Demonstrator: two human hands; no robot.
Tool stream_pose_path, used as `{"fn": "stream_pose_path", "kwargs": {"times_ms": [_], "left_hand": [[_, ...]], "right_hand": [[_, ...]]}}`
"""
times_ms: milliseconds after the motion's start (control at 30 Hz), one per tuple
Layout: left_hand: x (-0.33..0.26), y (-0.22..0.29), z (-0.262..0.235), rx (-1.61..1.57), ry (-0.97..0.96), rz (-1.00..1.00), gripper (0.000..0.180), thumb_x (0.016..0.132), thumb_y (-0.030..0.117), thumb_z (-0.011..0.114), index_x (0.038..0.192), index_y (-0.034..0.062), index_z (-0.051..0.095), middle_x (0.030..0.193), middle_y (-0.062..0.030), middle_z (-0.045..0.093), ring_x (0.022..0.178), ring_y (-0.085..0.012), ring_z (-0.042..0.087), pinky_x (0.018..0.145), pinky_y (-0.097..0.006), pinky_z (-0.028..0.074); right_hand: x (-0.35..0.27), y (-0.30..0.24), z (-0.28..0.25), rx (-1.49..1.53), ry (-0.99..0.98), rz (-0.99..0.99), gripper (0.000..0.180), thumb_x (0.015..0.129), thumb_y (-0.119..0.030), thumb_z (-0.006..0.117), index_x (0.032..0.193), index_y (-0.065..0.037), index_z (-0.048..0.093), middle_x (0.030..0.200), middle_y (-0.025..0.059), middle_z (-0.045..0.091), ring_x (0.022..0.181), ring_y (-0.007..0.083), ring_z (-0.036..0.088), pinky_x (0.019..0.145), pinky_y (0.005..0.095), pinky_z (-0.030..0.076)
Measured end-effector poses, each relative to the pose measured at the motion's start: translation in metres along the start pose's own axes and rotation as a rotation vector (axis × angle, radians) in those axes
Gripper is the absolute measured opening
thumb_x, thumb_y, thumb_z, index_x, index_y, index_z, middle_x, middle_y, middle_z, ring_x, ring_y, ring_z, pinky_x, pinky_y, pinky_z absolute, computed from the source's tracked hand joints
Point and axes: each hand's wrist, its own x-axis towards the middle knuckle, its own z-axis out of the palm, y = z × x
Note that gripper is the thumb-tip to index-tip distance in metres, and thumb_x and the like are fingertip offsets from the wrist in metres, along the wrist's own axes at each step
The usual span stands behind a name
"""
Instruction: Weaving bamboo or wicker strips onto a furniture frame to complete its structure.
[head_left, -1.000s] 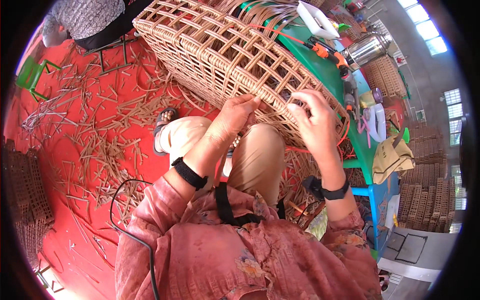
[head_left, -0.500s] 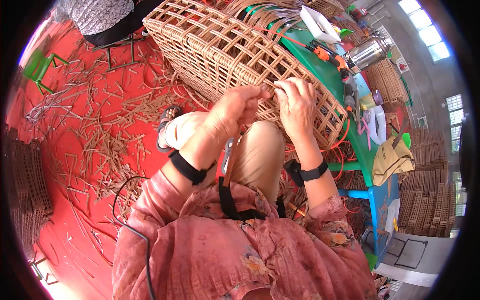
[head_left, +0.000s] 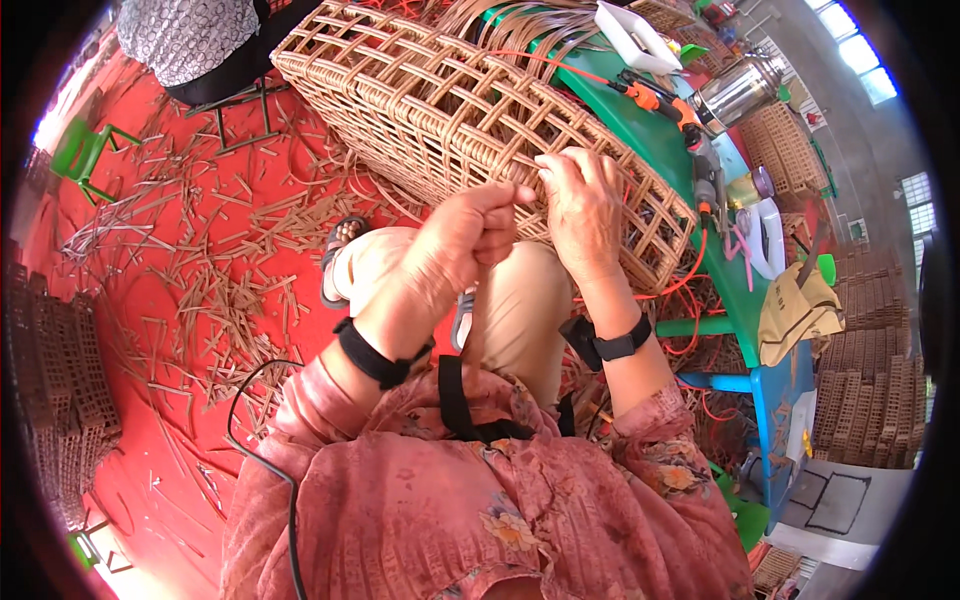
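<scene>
Wicker basket (head_left: 440, 110), an open lattice of pale cane, lies tilted across the person's knees with its rim against a green table (head_left: 640, 130). The left hand (head_left: 465, 240) is clenched, thumb and forefinger pinching what looks like a thin cane strand at the rim, though the strand itself is hard to make out. The right hand (head_left: 582, 200) rests spread on the weave, fingers curled over the edge, steadying it. A hard tug could snap the strand or slip the basket off the lap onto the cane offcuts (head_left: 200, 270) littering the red floor.
</scene>
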Motion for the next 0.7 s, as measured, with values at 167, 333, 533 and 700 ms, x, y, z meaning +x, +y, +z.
{"fn": "stream_pose_path", "kwargs": {"times_ms": [167,333,533,700], "left_hand": [[0.003,-0.016,0.011,0.065,0.06,0.122,0.02,0.095,0.019,0.043,0.094,0.004,0.057,0.05,0.0091,0.028,0.039,-0.0042,0.021,0.038,-0.021,0.02],[0.0,-0.013,0.0,0.106,0.095,0.136,0.021,0.094,0.02,0.043,0.092,0.0039,0.057,0.05,0.0087,0.028,0.039,-0.0045,0.021,0.038,-0.021,0.018],[0.009,-0.022,-0.02,0.215,0.117,0.215,0.024,0.093,0.025,0.048,0.087,0.0049,0.06,0.049,0.0089,0.029,0.04,-0.0043,0.021,0.039,-0.022,0.017],[0.017,-0.018,-0.024,0.362,0.165,0.301,0.026,0.092,0.03,0.055,0.091,0.0061,0.063,0.051,0.0092,0.03,0.043,-0.0045,0.022,0.041,-0.022,0.018]], "right_hand": [[0.002,-0.002,-0.003,0.038,0.01,0.003,0.013,0.081,-0.011,0.061,0.094,-0.012,0.062,0.094,0.0038,0.056,0.088,0.026,0.051,0.079,0.0396,0.04],[-0.002,0.0,-0.003,0.037,0.015,0.006,0.013,0.081,-0.011,0.062,0.094,-0.012,0.063,0.093,0.0035,0.056,0.087,0.0255,0.051,0.079,0.0392,0.041],[-0.001,-0.003,-0.004,0.062,0.015,0.015,0.013,0.08,-0.011,0.063,0.093,-0.012,0.063,0.092,0.003,0.057,0.086,0.0251,0.052,0.078,0.0387,0.041],[0.002,-0.002,-0.002,0.038,0.018,0.013,0.012,0.08,-0.011,0.063,0.092,-0.012,0.064,0.093,0.0025,0.057,0.086,0.0247,0.052,0.078,0.0381,0.041]]}}
